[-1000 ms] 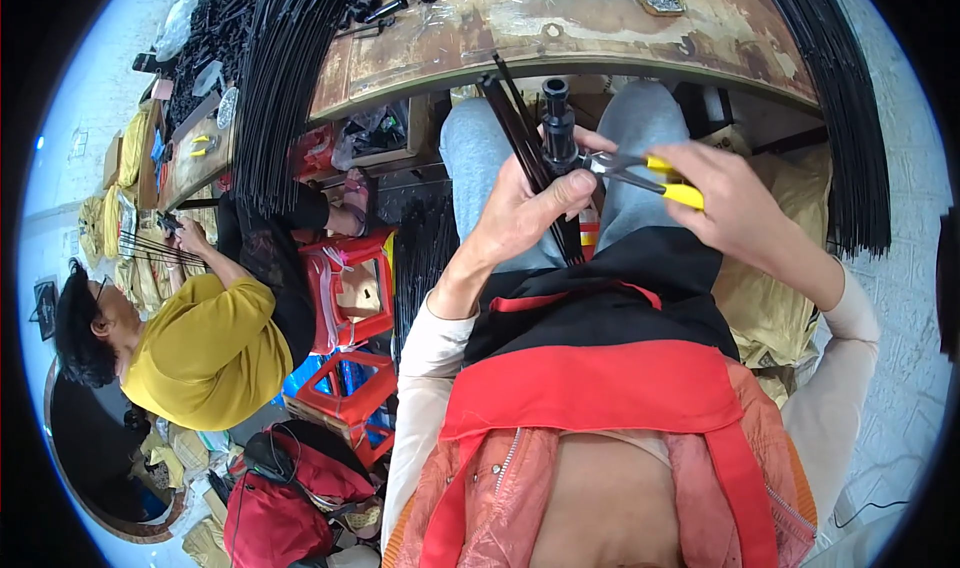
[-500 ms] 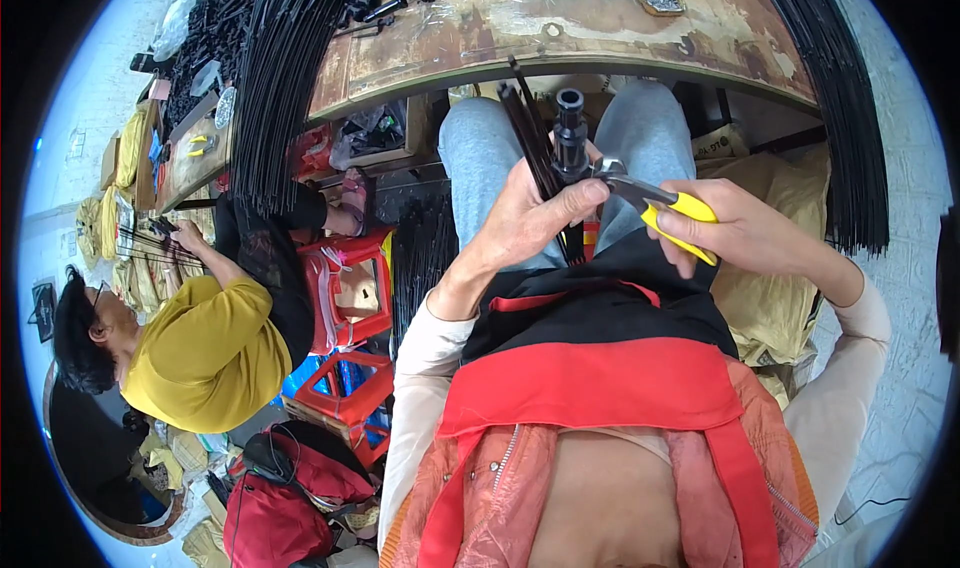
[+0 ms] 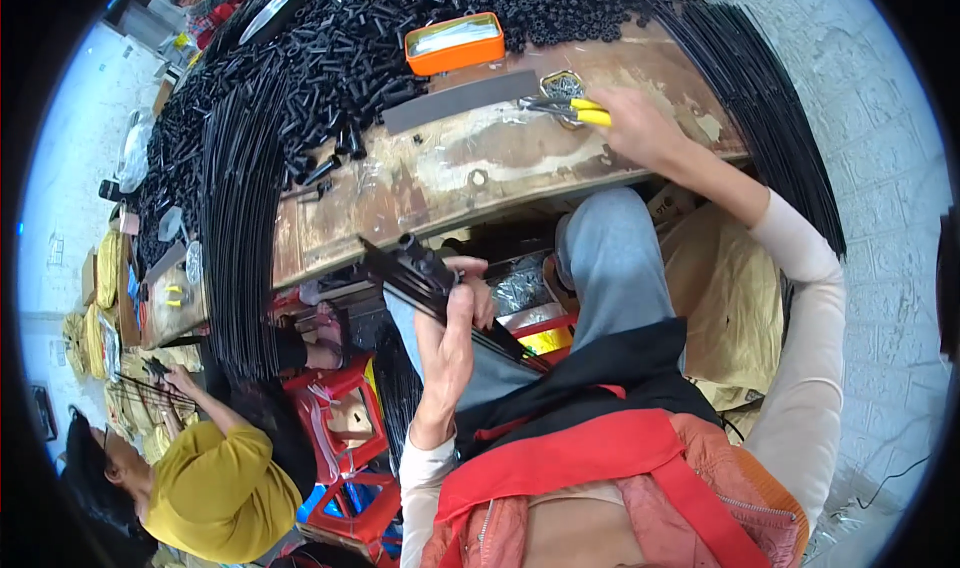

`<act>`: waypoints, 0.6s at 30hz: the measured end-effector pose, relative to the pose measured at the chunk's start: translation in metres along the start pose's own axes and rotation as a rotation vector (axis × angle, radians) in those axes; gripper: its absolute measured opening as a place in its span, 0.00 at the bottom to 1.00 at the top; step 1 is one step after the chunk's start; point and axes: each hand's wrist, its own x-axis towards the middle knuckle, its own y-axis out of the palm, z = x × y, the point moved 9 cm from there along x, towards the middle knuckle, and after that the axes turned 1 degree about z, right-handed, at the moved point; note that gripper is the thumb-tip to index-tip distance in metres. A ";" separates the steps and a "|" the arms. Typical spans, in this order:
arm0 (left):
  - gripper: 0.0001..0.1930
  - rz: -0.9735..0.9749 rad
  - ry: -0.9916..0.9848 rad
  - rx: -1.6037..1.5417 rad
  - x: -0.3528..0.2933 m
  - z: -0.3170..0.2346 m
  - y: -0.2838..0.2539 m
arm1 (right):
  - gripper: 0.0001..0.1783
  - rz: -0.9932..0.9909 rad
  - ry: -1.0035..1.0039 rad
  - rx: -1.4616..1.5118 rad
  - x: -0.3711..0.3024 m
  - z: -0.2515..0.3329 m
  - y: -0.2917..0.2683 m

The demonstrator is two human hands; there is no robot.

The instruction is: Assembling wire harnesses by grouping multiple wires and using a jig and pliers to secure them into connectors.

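In my right hand (image 3: 635,126), reached out over the wooden table, are yellow-handled pliers (image 3: 592,115). Their metal jaws lie beside a small dish (image 3: 562,76) of tiny metal pieces; whether they touch any is too small to tell. My left hand (image 3: 452,353), above my lap, is closed around a bundle of thin black rods (image 3: 400,283). A black tubular fitting (image 3: 428,260) sits against the rods in the same grip, partly covered by my fingers.
Black plastic tubes (image 3: 340,88) are heaped across the table's far side, near an orange box (image 3: 455,46) and a grey strip (image 3: 455,103). Long black rods hang over the table edge at left (image 3: 240,238) and right (image 3: 790,118). A co-worker (image 3: 215,488) in yellow sits at left.
My right hand has carried the pliers up from the fitting to the dish on the table. My left hand still grips the rods and fitting, now tilted. The view has shifted toward the table.
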 end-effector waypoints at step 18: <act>0.15 0.112 -0.051 0.052 -0.022 -0.012 0.028 | 0.14 0.102 0.008 -0.258 0.041 -0.024 0.029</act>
